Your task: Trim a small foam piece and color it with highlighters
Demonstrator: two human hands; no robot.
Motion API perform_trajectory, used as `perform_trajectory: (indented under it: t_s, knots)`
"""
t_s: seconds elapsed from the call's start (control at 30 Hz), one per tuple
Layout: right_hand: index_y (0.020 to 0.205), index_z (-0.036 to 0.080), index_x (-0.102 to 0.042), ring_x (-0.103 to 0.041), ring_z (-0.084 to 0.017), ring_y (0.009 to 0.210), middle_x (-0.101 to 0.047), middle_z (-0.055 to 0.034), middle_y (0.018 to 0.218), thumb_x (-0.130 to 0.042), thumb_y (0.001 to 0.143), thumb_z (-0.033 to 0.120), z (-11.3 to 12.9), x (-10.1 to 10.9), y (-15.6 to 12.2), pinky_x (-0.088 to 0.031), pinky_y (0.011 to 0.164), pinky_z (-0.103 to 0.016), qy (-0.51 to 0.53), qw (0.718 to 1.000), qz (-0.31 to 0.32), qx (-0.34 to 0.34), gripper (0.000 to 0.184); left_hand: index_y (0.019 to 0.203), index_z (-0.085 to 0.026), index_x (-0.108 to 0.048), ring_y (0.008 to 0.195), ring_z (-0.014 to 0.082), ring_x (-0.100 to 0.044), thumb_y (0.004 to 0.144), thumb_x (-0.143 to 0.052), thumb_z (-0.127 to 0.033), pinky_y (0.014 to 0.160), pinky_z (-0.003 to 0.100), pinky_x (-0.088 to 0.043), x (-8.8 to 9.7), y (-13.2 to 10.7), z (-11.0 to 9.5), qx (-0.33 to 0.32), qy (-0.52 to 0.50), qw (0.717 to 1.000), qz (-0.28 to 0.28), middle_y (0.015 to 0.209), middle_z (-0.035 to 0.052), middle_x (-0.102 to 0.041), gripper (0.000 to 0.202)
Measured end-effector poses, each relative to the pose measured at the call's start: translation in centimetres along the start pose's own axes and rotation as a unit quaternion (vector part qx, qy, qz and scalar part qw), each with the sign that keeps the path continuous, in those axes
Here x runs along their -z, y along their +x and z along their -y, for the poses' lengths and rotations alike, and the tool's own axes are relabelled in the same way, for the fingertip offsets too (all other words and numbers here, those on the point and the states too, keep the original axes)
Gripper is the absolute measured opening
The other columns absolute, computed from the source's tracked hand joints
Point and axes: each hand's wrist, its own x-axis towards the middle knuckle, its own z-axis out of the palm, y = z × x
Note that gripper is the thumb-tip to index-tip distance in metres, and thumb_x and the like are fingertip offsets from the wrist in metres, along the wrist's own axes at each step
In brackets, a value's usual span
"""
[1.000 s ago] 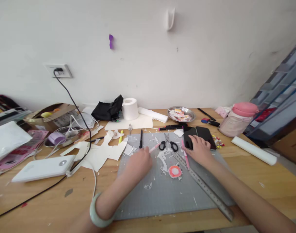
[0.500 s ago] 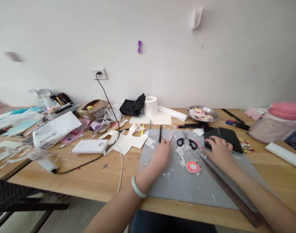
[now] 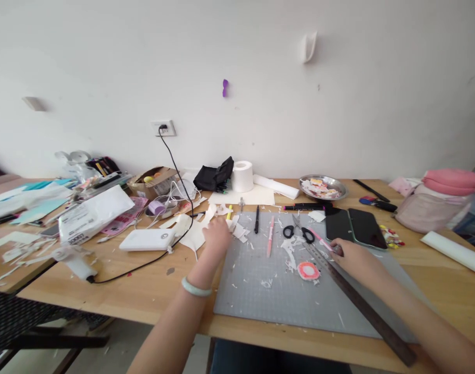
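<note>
My left hand [image 3: 217,236] is over the cut white paper [image 3: 192,234], close to a yellow pen [image 3: 230,212]. Its fingers point away from me and I cannot tell what they touch. My right hand [image 3: 352,255] has its fingers curled at the near end of a slim pink tool [image 3: 319,238], beside a long metal ruler [image 3: 362,301]. A small dark grey shape shows at those fingertips, too unclear to name. On the grey cutting mat [image 3: 256,293] lie a pink pen [image 3: 270,238], black-handled scissors [image 3: 298,232], a black pen [image 3: 256,220] and a pink-and-white round cutout [image 3: 308,270].
Two dark phone-like slabs [image 3: 365,228] lie at the mat's right. Behind are a metal dish [image 3: 340,193] of cutouts, a toilet paper roll [image 3: 242,177] and black markers [image 3: 307,206]. A black cable [image 3: 144,270] runs from the wall to a white glue gun [image 3: 76,264], near a white power bank [image 3: 147,240].
My left hand has let go of the pink pen, which lies on the mat, and moved left to the paper. My right hand has drawn back from the phones, fingers curled in.
</note>
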Motion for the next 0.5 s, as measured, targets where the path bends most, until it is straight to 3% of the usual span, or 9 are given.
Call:
perform_trajectory:
  t_s: [0.1, 0.17, 0.3, 0.5]
  knots:
    - [0.103, 0.019, -0.061, -0.066, -0.022, 0.083, -0.07, -0.0093, 0.094, -0.045, 0.085, 0.028, -0.1, 0.0, 0.1, -0.041, 0.063, -0.026, 0.006, 1.0, 0.003, -0.004, 0.026, 0.113, -0.014, -0.055, 0.09, 0.0188, -0.061, 0.091, -0.053, -0.031, 0.079, 0.039, -0.051, 0.1, 0.9, 2.3, 0.003, 0.009, 1.0, -0.004, 0.107, 0.007, -0.06, 0.028]
    - [0.104, 0.018, -0.061, -0.065, -0.023, 0.085, -0.07, -0.0096, 0.096, -0.046, 0.085, 0.027, -0.1, -0.2, 0.3, -0.041, 0.065, -0.027, 0.001, 1.0, -0.002, 0.002, 0.026, 0.118, -0.015, -0.052, 0.095, 0.0202, -0.06, 0.091, -0.052, -0.031, 0.081, 0.04, -0.05, 0.2, 1.3, 2.9, -0.01, 0.017, 0.999, -0.03, 0.113, 0.0082, -0.058, 0.031]
    - [0.102, 0.018, -0.062, -0.064, -0.023, 0.092, -0.067, -0.0103, 0.104, -0.046, 0.084, 0.027, 0.3, -0.8, 0.8, -0.043, 0.072, -0.028, -0.004, 0.999, -0.04, 0.035, 0.026, 0.117, -0.017, -0.054, 0.111, 0.0246, -0.052, 0.09, -0.053, -0.031, 0.094, 0.049, -0.041, 0.0, 2.1, 2.2, -0.064, 0.034, 0.996, -0.057, 0.122, 0.0084, -0.054, 0.03]
    - [0.093, 0.018, -0.066, -0.061, -0.027, 0.095, -0.068, -0.0103, 0.102, -0.045, 0.082, 0.03, 0.5, -1.3, 0.7, -0.043, 0.078, -0.036, -0.021, 0.987, -0.129, 0.09, 0.027, 0.105, -0.014, -0.061, 0.11, 0.0259, -0.053, 0.089, -0.054, -0.034, 0.098, 0.054, -0.034, -1.3, 3.4, 0.9, -0.033, 0.038, 0.997, -0.051, 0.113, 0.009, -0.06, 0.026]
